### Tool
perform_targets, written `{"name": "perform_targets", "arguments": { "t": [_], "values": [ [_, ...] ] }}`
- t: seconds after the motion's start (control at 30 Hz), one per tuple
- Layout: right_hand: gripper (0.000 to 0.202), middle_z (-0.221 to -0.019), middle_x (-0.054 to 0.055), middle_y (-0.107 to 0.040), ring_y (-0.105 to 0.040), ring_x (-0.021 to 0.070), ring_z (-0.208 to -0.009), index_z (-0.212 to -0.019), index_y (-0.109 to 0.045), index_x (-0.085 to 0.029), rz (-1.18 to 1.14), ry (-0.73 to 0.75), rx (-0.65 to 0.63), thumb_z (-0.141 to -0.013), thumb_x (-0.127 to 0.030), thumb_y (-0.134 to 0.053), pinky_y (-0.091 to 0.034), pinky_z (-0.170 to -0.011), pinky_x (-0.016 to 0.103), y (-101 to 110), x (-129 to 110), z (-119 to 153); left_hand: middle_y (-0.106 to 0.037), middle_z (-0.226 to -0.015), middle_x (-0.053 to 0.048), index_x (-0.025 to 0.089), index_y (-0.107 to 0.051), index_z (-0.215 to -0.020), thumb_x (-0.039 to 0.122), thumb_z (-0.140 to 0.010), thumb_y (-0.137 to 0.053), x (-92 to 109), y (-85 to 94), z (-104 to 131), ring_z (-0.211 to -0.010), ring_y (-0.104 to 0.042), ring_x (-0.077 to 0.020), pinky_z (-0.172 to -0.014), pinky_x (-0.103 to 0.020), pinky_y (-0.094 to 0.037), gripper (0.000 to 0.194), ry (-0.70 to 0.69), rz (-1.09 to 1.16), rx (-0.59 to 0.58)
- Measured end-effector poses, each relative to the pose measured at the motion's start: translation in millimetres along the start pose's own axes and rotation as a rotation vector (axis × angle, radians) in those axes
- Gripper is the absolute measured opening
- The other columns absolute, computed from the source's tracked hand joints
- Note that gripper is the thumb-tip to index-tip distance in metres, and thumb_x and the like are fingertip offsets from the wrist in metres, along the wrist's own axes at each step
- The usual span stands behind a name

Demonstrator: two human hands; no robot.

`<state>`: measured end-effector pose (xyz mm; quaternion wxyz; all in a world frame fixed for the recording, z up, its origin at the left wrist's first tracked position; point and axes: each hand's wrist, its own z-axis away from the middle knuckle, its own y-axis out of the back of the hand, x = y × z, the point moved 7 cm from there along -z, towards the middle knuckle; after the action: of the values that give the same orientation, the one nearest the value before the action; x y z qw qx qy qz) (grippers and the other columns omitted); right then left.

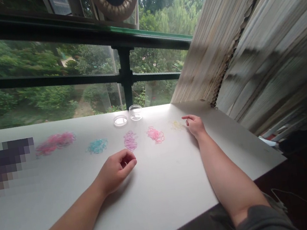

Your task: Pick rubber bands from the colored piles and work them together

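Curled inward, the person's left hand (114,173) rested low over the white table (168,185), thumb and forefinger brought round into a near ring; from where I stood I could not tell whether anything was pinched between the tips. Just beyond it lay the purple heap (130,139), close against the knuckles, though I could not see whether they touched. Farther across, the right hand (196,125) had its forefinger stretched out to the left and its other fingers folded, so I could not tell whether they held anything. Beside that fingertip, on its left, was the pale yellow heap (177,125).

I counted five heaps of small, thin pieces: one yellow, one purple, one blue heap (97,146) and two pinks. The smaller pink heap (155,134) sat between the purple and the yellow; the long pink heap (55,142) spread out left of the blue. Single pieces were too tangled to count.

One clear round dish (136,113) and one clear, flat disc (120,121) stood behind the purple, near the window. Dark green bars (126,72) crossed the glass, and a pleated curtain (217,37) hung down at the right, reaching the table's far corner.
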<state>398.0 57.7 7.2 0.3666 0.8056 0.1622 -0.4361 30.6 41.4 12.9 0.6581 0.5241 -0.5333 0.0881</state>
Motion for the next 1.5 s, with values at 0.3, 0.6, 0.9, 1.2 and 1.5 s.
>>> {"name": "perform_targets", "arguments": {
  "t": [0.3, 0.6, 0.9, 1.2, 1.5],
  "values": [
    [0.039, -0.044, -0.004, -0.044, -0.042, 0.0113, -0.043, -0.049, -0.048, -0.019, -0.107, 0.057, 0.241, -0.074, -0.048, -0.053, -0.036, -0.048, 0.025, 22, -19, 8, -0.057, -0.068, 0.001, 0.018, -0.058, -0.078, 0.034, -0.08, -0.052, -4, 7.7, -1, -0.061, -0.049, -0.0109, -0.058, -0.022, -0.039, 0.017, -0.02, -0.016, 0.044],
    [0.049, -0.072, 0.007, -0.067, -0.061, 0.0228, -0.088, -0.036, -0.048, -0.021, 0.0, 0.478, -0.138, -0.082, -0.04, -0.05, -0.043, -0.079, 0.033, -30, -80, 55, -0.057, -0.057, 0.002, 0.017, -0.058, -0.063, 0.04, -0.078, -0.052, -20, 52.6, 6, -0.053, -0.048, -0.0103, -0.051, -0.021, -0.035, 0.028, 0.09, -0.256, 0.199],
    [0.023, -0.079, 0.004, -0.065, -0.06, 0.0199, -0.077, -0.066, -0.06, -0.022, 0.064, 0.634, -0.385, -0.082, -0.036, -0.051, -0.046, -0.069, 0.03, -62, -103, 84, -0.065, -0.104, -0.009, 0.017, -0.063, -0.102, 0.034, -0.072, -0.058, -112, 180.8, 81, -0.084, -0.062, -0.0197, -0.078, -0.028, -0.046, 0.034, 0.646, -0.531, 0.7],
    [0.017, -0.08, 0.006, -0.064, -0.06, 0.0216, -0.078, -0.073, -0.06, -0.022, 0.009, 0.727, -0.487, -0.083, -0.032, -0.051, -0.047, -0.07, 0.034, -69, -118, 103, -0.062, -0.111, -0.017, 0.01, -0.05, -0.123, 0.038, -0.074, -0.056, -132, 184.8, 79, -0.105, -0.056, -0.0284, -0.093, -0.035, -0.039, 0.057, 0.761, -0.615, 0.631],
    [0.015, -0.082, 0.007, -0.064, -0.06, 0.0221, -0.078, -0.073, -0.059, -0.022, -0.001, 0.718, -0.514, -0.083, -0.03, -0.051, -0.047, -0.069, 0.034, -68, -123, 108, -0.058, -0.119, -0.016, 0.01, -0.057, -0.117, 0.039, -0.074, -0.056, -136, 182.9, 75, -0.104, -0.056, -0.0263, -0.094, -0.032, -0.04, 0.051, 0.703, -0.659, 0.605]
  ]
}}
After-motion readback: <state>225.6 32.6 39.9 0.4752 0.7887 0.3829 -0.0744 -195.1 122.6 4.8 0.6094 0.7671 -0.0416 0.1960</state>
